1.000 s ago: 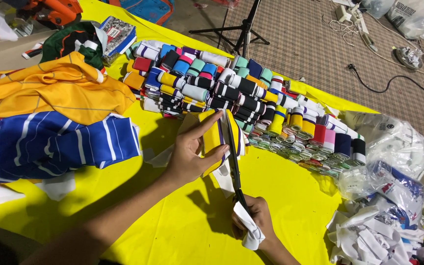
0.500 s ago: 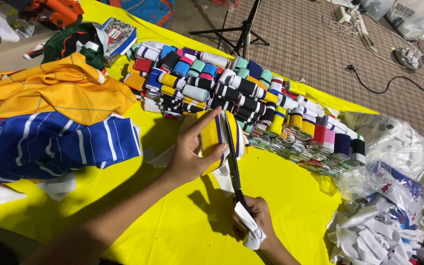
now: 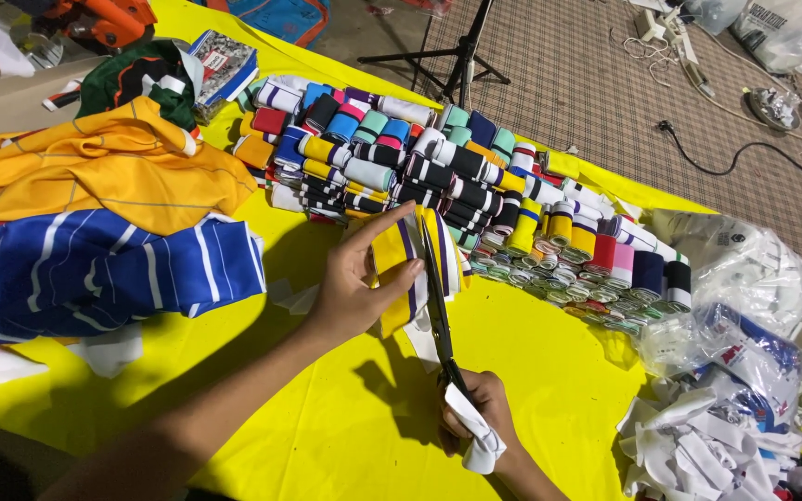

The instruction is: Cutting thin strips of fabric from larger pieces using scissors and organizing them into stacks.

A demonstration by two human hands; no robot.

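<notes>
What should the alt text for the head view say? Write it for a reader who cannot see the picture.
A person's left hand holds up a yellow, white and purple striped band while the right hand works scissors along it, over a yellow table. Behind lie rows of folded striped bands; a blue striped shirt lies at left.

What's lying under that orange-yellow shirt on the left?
The crumpled orange-yellow shirt lies on a blue white-striped garment, spread over the yellow table cover. Anything directly beneath the shirt is covered.
</notes>
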